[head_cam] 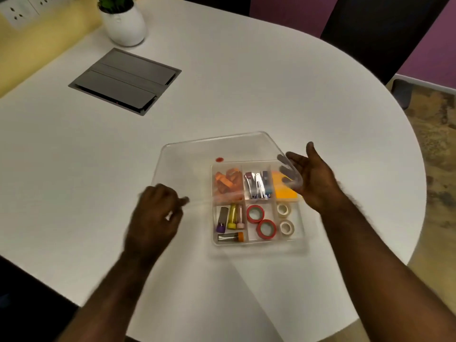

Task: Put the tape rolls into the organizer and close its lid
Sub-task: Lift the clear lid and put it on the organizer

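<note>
A clear plastic organizer [256, 243] sits on the white table with several compartments. Two red tape rolls [255, 213] lie in its front middle compartment and two white tape rolls [283, 210] in the front right one. The clear lid [197, 164] is held tilted above the organizer's back-left part. My left hand [158, 213] pinches the lid's near left edge. My right hand [313, 178] holds the lid's right edge, fingers seen through the plastic.
Other compartments hold orange pieces [225, 183], metal clips [256, 185], a yellow pad [283, 191] and small coloured tubes [230, 218]. A grey cable hatch [124, 80] is set in the table at the back left, with a white plant pot [124, 23] behind it.
</note>
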Action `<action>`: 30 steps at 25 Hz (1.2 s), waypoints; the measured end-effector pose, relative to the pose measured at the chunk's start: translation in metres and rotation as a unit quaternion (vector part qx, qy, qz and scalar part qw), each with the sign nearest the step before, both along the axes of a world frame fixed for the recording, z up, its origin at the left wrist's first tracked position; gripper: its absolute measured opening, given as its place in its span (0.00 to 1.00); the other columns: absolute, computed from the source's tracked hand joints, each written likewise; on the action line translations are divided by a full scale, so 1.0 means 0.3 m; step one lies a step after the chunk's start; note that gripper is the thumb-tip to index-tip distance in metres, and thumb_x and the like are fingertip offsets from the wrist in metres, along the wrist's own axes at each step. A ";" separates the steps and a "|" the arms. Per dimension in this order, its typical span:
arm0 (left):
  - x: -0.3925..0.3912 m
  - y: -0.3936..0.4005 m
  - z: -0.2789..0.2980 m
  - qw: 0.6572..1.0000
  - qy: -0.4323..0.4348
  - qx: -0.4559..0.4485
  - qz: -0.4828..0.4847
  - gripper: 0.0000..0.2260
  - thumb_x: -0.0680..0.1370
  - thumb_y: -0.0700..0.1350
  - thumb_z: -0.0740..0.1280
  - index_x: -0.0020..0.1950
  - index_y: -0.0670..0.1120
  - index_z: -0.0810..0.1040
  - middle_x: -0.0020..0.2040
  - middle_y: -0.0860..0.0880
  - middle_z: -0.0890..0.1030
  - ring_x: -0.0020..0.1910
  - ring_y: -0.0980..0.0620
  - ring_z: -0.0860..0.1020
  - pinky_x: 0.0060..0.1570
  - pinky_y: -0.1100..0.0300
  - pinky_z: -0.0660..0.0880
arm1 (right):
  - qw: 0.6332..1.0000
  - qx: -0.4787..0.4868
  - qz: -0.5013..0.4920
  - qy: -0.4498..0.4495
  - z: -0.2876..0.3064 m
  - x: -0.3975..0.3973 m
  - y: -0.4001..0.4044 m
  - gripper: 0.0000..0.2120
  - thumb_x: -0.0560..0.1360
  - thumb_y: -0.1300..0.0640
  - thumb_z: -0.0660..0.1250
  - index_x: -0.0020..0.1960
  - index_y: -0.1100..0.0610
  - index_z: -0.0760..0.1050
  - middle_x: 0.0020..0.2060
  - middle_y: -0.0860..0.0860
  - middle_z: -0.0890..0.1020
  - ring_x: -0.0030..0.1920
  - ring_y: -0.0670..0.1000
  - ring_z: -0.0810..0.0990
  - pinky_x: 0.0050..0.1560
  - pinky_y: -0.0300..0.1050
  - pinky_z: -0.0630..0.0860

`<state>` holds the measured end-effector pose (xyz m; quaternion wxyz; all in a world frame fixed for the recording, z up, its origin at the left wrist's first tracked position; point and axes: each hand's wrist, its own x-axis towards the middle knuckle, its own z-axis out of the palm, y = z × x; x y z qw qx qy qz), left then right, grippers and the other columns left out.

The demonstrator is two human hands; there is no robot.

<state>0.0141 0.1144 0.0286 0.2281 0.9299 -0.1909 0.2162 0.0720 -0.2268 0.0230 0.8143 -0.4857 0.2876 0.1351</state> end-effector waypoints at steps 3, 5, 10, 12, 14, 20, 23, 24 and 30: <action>-0.057 -0.083 -0.115 0.996 0.009 0.024 -0.090 0.06 0.76 0.40 0.65 0.43 0.42 0.80 0.37 0.44 0.79 0.42 0.47 0.71 0.45 0.55 0.65 | 0.988 -0.143 0.036 0.052 -0.070 -0.067 -0.122 0.09 0.77 0.48 0.67 0.52 0.52 0.81 0.51 0.47 0.86 0.42 0.46 0.82 0.38 0.39 0.77; -0.105 -0.130 -0.189 0.992 0.016 0.024 -0.124 0.06 0.79 0.42 0.63 0.47 0.43 0.80 0.38 0.45 0.79 0.42 0.47 0.71 0.45 0.55 0.66 | 0.972 -0.222 0.054 0.056 -0.117 -0.123 -0.178 0.11 0.75 0.53 0.71 0.57 0.53 0.81 0.45 0.46 0.85 0.38 0.45 0.81 0.37 0.38 0.77; -0.198 -0.212 -0.326 0.982 0.041 0.078 -0.166 0.04 0.75 0.41 0.69 0.49 0.46 0.82 0.41 0.46 0.81 0.43 0.47 0.72 0.47 0.56 0.65 | 0.961 -0.268 0.026 0.064 -0.216 -0.205 -0.227 0.14 0.76 0.58 0.71 0.62 0.54 0.79 0.39 0.46 0.83 0.35 0.45 0.79 0.34 0.38 0.75; -0.214 -0.236 -0.359 0.975 0.068 0.118 -0.175 0.09 0.71 0.40 0.74 0.50 0.48 0.83 0.43 0.48 0.82 0.43 0.47 0.76 0.47 0.55 0.65 | 0.956 -0.285 0.008 0.074 -0.253 -0.212 -0.233 0.14 0.76 0.59 0.70 0.62 0.54 0.78 0.42 0.49 0.83 0.38 0.47 0.78 0.37 0.41 0.73; -0.220 -0.254 -0.376 0.970 0.104 0.141 -0.167 0.12 0.69 0.41 0.76 0.51 0.50 0.82 0.44 0.50 0.82 0.43 0.47 0.79 0.48 0.55 0.65 | 0.952 -0.298 -0.005 0.076 -0.289 -0.209 -0.236 0.15 0.77 0.61 0.69 0.63 0.55 0.78 0.46 0.52 0.82 0.40 0.48 0.77 0.36 0.41 0.71; -0.221 -0.284 -0.392 0.964 0.195 0.147 -0.105 0.13 0.67 0.46 0.77 0.50 0.53 0.81 0.47 0.53 0.81 0.49 0.50 0.79 0.52 0.55 0.68 | 0.916 -0.391 0.029 0.079 -0.393 -0.165 -0.242 0.18 0.75 0.65 0.67 0.65 0.60 0.77 0.50 0.54 0.80 0.48 0.51 0.75 0.52 0.47 0.73; -0.217 -0.288 -0.388 0.959 0.236 0.146 -0.064 0.14 0.66 0.46 0.78 0.51 0.52 0.82 0.50 0.51 0.82 0.52 0.48 0.81 0.52 0.51 0.75 | 0.893 -0.439 0.041 0.093 -0.414 -0.137 -0.253 0.18 0.74 0.63 0.69 0.64 0.58 0.78 0.56 0.57 0.83 0.50 0.53 0.77 0.60 0.57 0.76; -0.215 -0.288 -0.388 0.957 0.243 0.146 -0.055 0.14 0.66 0.46 0.78 0.50 0.52 0.82 0.50 0.51 0.83 0.52 0.48 0.81 0.51 0.51 0.76 | 0.889 -0.446 0.044 0.095 -0.420 -0.130 -0.255 0.18 0.74 0.63 0.69 0.63 0.57 0.78 0.57 0.57 0.83 0.51 0.55 0.79 0.61 0.59 0.77; -0.188 -0.261 -0.416 0.949 0.306 0.048 0.056 0.14 0.75 0.50 0.69 0.60 0.50 0.78 0.65 0.48 0.77 0.64 0.46 0.74 0.61 0.49 0.71 | 0.879 -0.465 0.064 0.086 -0.437 -0.106 -0.256 0.18 0.73 0.60 0.71 0.62 0.54 0.79 0.54 0.56 0.85 0.52 0.56 0.82 0.61 0.57 0.78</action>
